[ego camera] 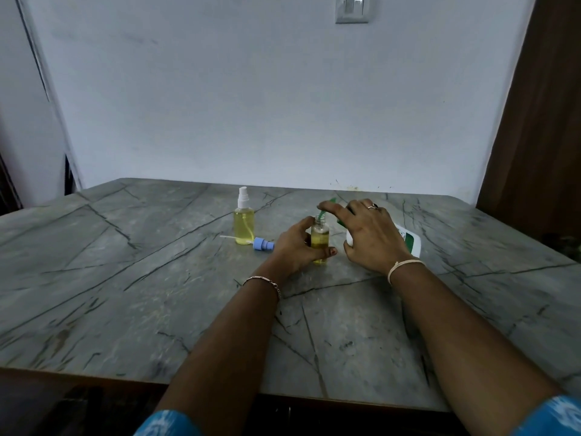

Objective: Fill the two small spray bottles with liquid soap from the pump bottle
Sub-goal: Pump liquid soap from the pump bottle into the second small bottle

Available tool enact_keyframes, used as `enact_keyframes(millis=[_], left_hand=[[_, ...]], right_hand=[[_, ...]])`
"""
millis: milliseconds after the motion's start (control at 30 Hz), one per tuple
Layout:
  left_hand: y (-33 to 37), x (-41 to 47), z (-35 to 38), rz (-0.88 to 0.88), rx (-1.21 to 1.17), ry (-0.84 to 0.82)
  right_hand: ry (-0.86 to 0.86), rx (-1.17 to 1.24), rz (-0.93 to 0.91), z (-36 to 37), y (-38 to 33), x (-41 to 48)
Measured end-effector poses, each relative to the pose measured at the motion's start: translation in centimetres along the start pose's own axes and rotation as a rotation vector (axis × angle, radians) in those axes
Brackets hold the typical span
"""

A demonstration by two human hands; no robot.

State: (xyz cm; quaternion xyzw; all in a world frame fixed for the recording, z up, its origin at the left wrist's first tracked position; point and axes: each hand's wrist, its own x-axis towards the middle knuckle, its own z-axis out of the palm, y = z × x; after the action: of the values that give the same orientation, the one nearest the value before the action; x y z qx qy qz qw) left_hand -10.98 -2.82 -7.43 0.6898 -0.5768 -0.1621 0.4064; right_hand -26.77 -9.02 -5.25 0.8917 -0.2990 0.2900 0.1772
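The left hand's (294,247) fingers (323,252) are wrapping the small clear uncapped bottle (320,239), steadying it upright mid-table beneath the green pump spout (323,206). The right hand (371,234) is gripping the tilted white pump bottle (410,242), forefinger pressing. Yellow soap is filling roughly two-thirds. Left, the white-capped spray bottle (243,223) is standing full.

A room in a home is indicated. At the far side a plain, pale painted wall (251,105) is seen, with a household switch plate (352,9) mounted high on it. At the right a dark brown wooden panel (540,121) is seen, possibly a door. The worktop (125,278) is finished in a grey marble pattern with a wooden near edge. Ordinary toiletries are kept on it: a white pump bottle (410,239), a capped spray bottle (244,225) and an uncapped spray bottle (320,243), both holding yellow liquid.
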Motion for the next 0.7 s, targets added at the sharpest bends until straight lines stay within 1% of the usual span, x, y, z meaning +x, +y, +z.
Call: enact_keyframes(millis=[333,700], left_hand=[[-0.07,0.17,0.15,0.02,0.021,0.0],[0.1,-0.17,0.06,0.015,-0.015,0.009]], right_hand=[[0.011,0.038,0.021,-0.09,-0.5,0.3],[0.009,-0.048,-0.021,0.02,-0.02,-0.05]])
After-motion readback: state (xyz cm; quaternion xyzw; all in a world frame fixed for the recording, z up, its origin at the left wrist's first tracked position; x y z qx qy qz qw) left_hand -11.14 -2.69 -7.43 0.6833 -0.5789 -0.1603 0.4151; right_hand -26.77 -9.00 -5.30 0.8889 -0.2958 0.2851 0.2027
